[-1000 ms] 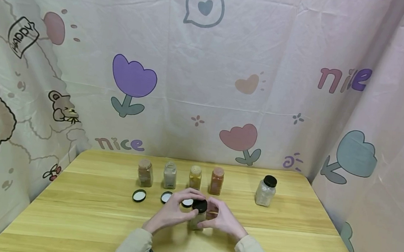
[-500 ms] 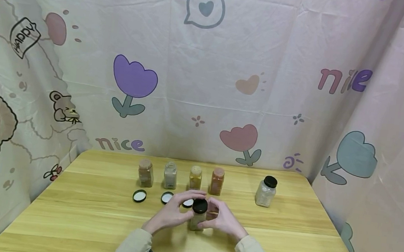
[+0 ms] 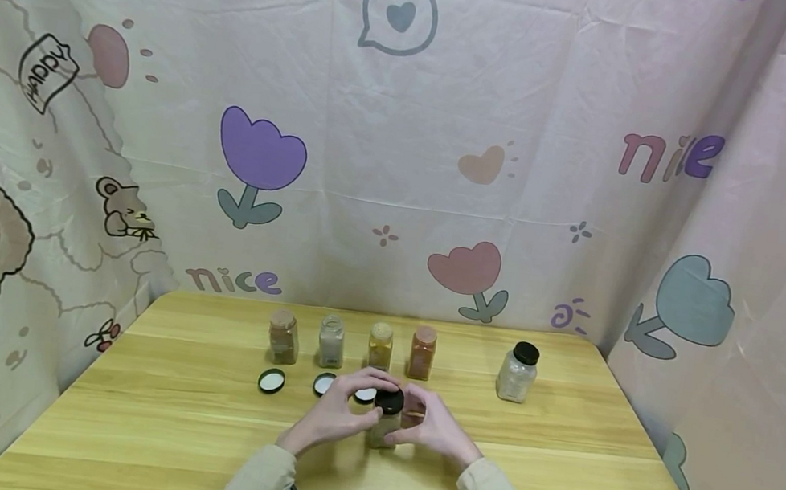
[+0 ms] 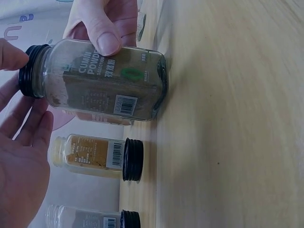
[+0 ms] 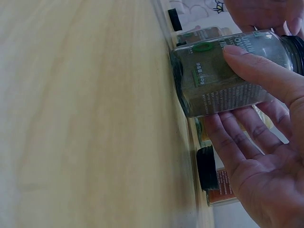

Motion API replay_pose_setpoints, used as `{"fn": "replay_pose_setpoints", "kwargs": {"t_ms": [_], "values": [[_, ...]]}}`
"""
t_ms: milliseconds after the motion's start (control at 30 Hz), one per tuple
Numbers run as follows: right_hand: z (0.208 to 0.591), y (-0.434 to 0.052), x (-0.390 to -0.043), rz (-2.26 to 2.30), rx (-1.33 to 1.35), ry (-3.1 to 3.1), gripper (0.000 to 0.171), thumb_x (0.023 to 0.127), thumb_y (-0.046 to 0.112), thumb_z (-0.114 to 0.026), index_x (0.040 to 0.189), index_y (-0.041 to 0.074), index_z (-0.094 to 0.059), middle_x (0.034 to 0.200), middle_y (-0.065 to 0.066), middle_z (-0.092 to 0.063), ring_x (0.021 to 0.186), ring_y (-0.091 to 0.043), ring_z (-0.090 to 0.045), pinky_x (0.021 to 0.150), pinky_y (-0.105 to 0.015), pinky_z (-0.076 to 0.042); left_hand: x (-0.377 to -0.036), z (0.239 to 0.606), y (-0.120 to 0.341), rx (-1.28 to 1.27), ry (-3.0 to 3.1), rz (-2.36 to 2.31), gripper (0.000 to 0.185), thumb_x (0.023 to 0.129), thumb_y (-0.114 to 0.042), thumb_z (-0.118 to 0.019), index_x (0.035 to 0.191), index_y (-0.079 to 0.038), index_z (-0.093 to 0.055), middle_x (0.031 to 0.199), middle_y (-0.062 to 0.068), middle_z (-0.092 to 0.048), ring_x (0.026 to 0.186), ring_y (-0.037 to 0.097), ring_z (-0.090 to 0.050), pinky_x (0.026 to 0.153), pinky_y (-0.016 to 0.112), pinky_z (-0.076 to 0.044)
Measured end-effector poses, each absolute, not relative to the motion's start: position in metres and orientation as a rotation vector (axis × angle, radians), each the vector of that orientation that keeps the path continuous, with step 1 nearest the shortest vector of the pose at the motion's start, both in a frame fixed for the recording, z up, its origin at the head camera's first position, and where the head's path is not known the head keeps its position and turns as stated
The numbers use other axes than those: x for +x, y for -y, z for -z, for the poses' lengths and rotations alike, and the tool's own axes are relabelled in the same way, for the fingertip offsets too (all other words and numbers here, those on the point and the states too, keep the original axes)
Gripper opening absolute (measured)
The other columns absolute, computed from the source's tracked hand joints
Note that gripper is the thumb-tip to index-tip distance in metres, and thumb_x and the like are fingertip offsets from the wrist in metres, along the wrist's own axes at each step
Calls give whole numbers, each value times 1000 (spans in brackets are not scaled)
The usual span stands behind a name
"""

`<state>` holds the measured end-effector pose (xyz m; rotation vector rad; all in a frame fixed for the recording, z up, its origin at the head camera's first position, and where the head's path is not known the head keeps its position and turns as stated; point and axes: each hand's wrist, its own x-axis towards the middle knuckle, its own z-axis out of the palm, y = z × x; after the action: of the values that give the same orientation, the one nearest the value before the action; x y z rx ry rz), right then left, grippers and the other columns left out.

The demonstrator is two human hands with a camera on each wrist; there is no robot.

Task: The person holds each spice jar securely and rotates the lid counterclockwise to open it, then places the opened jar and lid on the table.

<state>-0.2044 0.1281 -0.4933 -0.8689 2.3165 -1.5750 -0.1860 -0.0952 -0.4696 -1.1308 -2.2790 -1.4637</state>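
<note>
A clear glass jar of cumin powder (image 3: pixel 382 431) stands upright near the middle of the wooden table, its black screw lid (image 3: pixel 390 401) on top. From the left, my left hand (image 3: pixel 343 409) grips that lid between thumb and fingers. My right hand (image 3: pixel 441 428) holds the jar's body from the other side. The left wrist view shows the printed label on the cumin jar (image 4: pixel 104 85) and the right thumb pressed against it. In the right wrist view, the right fingers (image 5: pixel 251 126) curve round the far side of the glass.
Lidless jars of brown (image 3: pixel 283 342), whitish (image 3: pixel 331 345), yellow (image 3: pixel 380 347) and red (image 3: pixel 422 355) powder stand in a row behind. Upturned lids (image 3: pixel 271 381) lie before them; one lid (image 5: pixel 206 168) shows by the red jar. A capped jar (image 3: pixel 516 375) stands right.
Half a second ago my left thumb and fingers stood slightly wider about the lid; now they are closed in on it. The jar and my right hand stay in place.
</note>
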Motion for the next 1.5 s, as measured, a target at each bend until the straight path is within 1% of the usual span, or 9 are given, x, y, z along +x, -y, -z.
{"fn": "replay_pose_setpoints", "kwargs": {"t_ms": [133, 267, 367, 467, 600, 833, 1233, 1367, 1500], "values": [[493, -128, -204, 1569, -855, -2327, 48, 76, 11, -87, 118, 9, -63, 113, -11, -73, 105, -8, -67, 98, -21, -54, -185, 470, 95, -1114, 2284, 1448, 39, 85, -2, -72, 122, -13, -70, 127, 6, -67, 117, 24, -63, 105, 32, -52], [493, -128, -203, 1566, -845, -2342, 47, 75, 11, -87, 115, 9, -63, 112, -10, -73, 105, -11, -68, 98, -22, -54, -184, 467, 96, -1103, 2327, 1439, 44, 88, -7, -71, 131, -14, -65, 136, 11, -63, 125, 28, -60, 109, 38, -50], [493, -128, -202, 1568, -833, -2350, 48, 74, 11, -88, 115, 9, -63, 112, -9, -74, 105, -12, -67, 98, -21, -52, -182, 465, 95, -1111, 2360, 1451, 51, 87, -2, -67, 136, -15, -62, 144, 13, -58, 132, 33, -56, 113, 45, -48], [494, -128, -203, 1572, -831, -2352, 50, 74, 11, -88, 117, 9, -63, 113, -10, -73, 105, -12, -67, 98, -20, -52, -181, 464, 95, -1121, 2369, 1464, 54, 84, 4, -62, 135, -11, -62, 145, 13, -59, 134, 36, -55, 114, 49, -47], [495, -128, -203, 1582, -853, -2339, 52, 74, 10, -88, 119, 8, -62, 115, -11, -73, 105, -10, -67, 98, -20, -53, -181, 464, 94, -1120, 2371, 1468, 50, 83, 5, -61, 131, -8, -65, 140, 11, -63, 130, 34, -59, 113, 45, -49], [495, -128, -204, 1593, -869, -2321, 51, 74, 9, -88, 118, 9, -63, 116, -12, -71, 104, -7, -67, 98, -20, -53, -182, 466, 94, -1127, 2338, 1464, 43, 86, 3, -64, 128, -8, -67, 132, 10, -68, 123, 30, -64, 110, 38, -51], [494, -128, -204, 1578, -838, -2326, 49, 75, 11, -87, 118, 9, -63, 113, -10, -73, 104, -10, -67, 97, -20, -54, -184, 469, 95, -1110, 2321, 1464, 37, 89, -7, -72, 125, -14, -69, 129, 6, -67, 120, 26, -64, 106, 34, -53], [494, -128, -203, 1568, -844, -2340, 49, 75, 12, -88, 118, 9, -63, 115, -10, -73, 105, -11, -68, 98, -20, -53, -184, 468, 95, -1108, 2320, 1450, 37, 90, -11, -74, 126, -12, -68, 131, 7, -66, 122, 27, -63, 107, 36, -53], [493, -128, -203, 1564, -847, -2349, 48, 75, 12, -88, 116, 9, -63, 114, -10, -73, 105, -13, -68, 98, -20, -52, -182, 465, 94, -1108, 2353, 1445, 42, 90, -9, -72, 131, -12, -65, 139, 11, -63, 130, 33, -58, 111, 45, -50]]}}
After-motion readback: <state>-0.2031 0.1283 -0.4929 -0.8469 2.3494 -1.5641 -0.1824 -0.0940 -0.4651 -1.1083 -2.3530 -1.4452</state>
